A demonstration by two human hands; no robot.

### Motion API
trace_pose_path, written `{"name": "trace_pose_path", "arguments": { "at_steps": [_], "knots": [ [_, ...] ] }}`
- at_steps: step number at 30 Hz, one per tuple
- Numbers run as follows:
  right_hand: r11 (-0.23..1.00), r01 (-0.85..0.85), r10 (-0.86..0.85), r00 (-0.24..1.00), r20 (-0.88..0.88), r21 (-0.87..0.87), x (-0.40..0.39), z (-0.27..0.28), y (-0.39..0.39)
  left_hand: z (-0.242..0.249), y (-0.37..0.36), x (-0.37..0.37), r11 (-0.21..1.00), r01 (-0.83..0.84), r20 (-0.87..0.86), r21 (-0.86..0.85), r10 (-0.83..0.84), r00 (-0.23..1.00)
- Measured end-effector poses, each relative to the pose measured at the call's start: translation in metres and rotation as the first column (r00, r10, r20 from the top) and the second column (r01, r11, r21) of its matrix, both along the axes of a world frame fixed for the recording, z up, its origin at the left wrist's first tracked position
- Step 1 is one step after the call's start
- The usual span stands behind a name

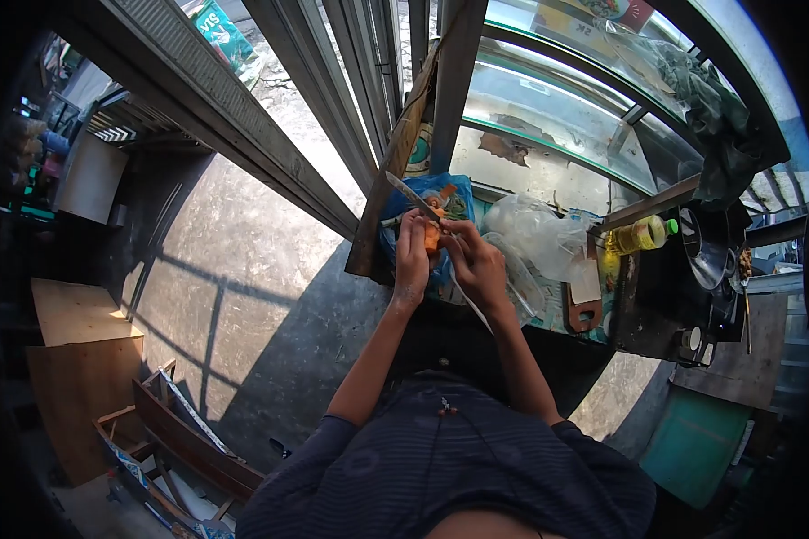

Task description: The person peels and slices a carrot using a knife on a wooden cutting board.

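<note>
An orange piece, looking like a carrot (431, 237), is held between my two hands over a blue plastic bag (391, 241). My left hand (412, 256) has its fingers wrapped round the orange piece. In my right hand (478, 268) is a knife (406, 192), its blade pointing up and left across the top of the orange piece. The knife's handle is mostly hidden by my fingers. Inside the bag lie more orange bits and some green vegetables (457, 205).
Clear plastic bags (535, 235) lie right of my hands, with a brown cutting board (584, 310) beyond. An oil bottle (640, 235) with a green cap leans near a dark pan (706, 247). A glass case (557, 144) stands ahead; a wooden post (395, 180) rises at left.
</note>
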State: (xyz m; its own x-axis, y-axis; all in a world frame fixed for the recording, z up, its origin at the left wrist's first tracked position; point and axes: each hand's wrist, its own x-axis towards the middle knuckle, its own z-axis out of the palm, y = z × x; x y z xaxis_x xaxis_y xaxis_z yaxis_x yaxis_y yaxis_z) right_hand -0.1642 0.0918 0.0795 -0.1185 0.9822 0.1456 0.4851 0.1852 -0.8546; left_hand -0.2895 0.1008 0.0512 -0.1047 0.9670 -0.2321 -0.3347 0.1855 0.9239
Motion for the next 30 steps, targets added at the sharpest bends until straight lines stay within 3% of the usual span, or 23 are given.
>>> {"name": "trace_pose_path", "arguments": {
  "at_steps": [2, 3, 6, 9, 13, 16, 21, 24, 27, 30],
  "knots": [
    [0.981, -0.062, 0.059, 0.998, -0.022, -0.182, 0.012, 0.010, 0.003, 0.003, 0.000, -0.003, 1.000, 0.013, 0.032, 0.020, -0.014, 0.999],
    [0.988, -0.092, 0.084, 0.994, -0.070, -0.126, 0.013, 0.009, 0.001, 0.007, 0.002, -0.002, 0.999, -0.009, 0.042, 0.039, 0.008, 0.999],
    [0.954, -0.174, 0.169, 0.985, -0.041, -0.243, 0.018, 0.020, -0.005, 0.006, 0.007, -0.003, 0.998, -0.019, 0.068, 0.065, 0.014, 0.998],
    [0.967, -0.192, 0.181, 0.980, -0.078, -0.166, 0.018, 0.015, -0.007, 0.004, 0.007, -0.003, 0.999, 0.001, 0.086, 0.050, -0.005, 0.996],
    [0.972, -0.174, 0.178, 0.984, 0.013, -0.158, 0.018, 0.013, -0.007, -0.002, 0.008, -0.002, 1.000, -0.003, 0.064, 0.023, 0.002, 0.998],
    [0.986, -0.128, 0.140, 0.984, 0.107, -0.104, 0.016, 0.009, -0.008, -0.007, 0.004, 0.002, 0.991, -0.042, -0.025, 0.123, 0.045, 0.999],
    [0.991, -0.090, 0.107, 0.979, 0.176, -0.103, 0.011, 0.010, -0.008, 0.004, 0.001, -0.001, 0.999, 0.007, 0.074, 0.037, -0.010, 0.997],
    [1.000, 0.012, -0.009, 0.982, 0.191, -0.015, 0.007, 0.003, -0.002, 0.007, -0.003, 0.003, 0.999, 0.034, 0.100, -0.021, -0.032, 0.994],
    [0.991, 0.009, -0.002, 0.999, 0.052, -0.132, 0.023, -0.004, 0.022, 0.004, -0.013, 0.005, 0.994, 0.104, 0.130, -0.016, -0.101, 0.986],
    [0.992, -0.070, 0.048, 0.980, -0.193, -0.108, 0.028, -0.007, 0.022, 0.006, -0.014, 0.005, 0.994, 0.101, 0.148, -0.041, -0.094, 0.985]
  ]
}}
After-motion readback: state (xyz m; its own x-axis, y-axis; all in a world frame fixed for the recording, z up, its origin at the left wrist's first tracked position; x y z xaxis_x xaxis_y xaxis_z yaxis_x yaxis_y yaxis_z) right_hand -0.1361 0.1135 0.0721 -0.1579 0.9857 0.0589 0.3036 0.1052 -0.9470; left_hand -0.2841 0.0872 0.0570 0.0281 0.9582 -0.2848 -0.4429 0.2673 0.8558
